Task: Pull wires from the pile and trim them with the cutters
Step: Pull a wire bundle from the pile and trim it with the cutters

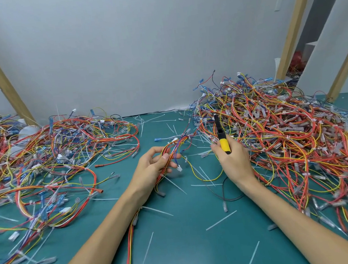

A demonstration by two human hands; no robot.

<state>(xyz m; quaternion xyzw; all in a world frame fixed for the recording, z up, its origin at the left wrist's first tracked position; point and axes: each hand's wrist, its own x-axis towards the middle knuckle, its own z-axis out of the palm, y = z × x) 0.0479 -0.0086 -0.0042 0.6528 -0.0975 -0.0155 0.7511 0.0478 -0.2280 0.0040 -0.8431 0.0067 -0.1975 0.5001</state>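
Two hands work at frame centre: left hand (157,163) curls fingers round a wire bundle (172,151); right hand (231,158) grips yellow-handled cutters (221,134), beside the wire pile (281,132) at right.

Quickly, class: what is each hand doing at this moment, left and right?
Left hand: holds a wire bundle, fingers curled round it.
Right hand: grips the yellow-handled cutters.

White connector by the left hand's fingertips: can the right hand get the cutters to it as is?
Probably yes. The white connector sits exposed below the wire bundle gripped in the left hand, and between it and the right hand holding the cutters lie only a yellow wire and loose ties.
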